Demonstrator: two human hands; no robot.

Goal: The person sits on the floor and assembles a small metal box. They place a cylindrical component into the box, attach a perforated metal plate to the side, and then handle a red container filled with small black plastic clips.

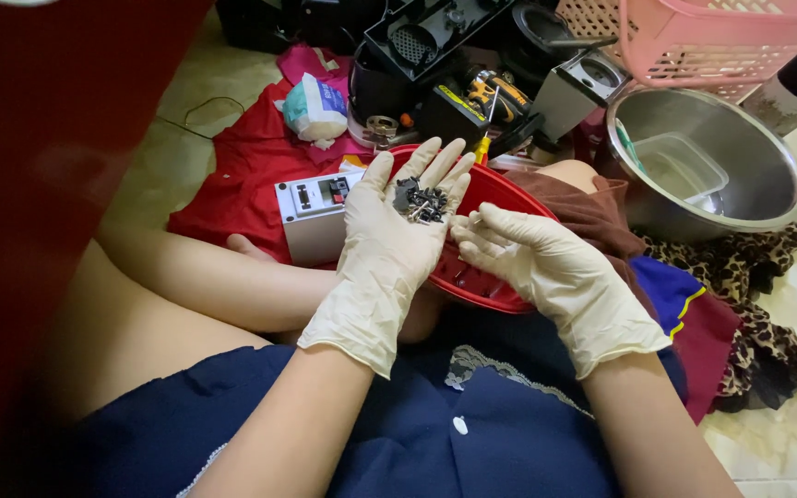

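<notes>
My left hand, in a cream latex glove, is held palm up with the fingers spread. A small heap of dark screws and small metal parts rests on its palm. My right hand, also gloved, sits just right of it with thumb and forefinger pinched near the heap; whether a screw is between them cannot be seen. Both hands hover over a red oval plastic tray on my lap.
A white box with switches lies on a red cloth. Black appliance parts and a yellow-black drill lie behind. A steel bowl holds a clear tub. A pink basket stands at top right.
</notes>
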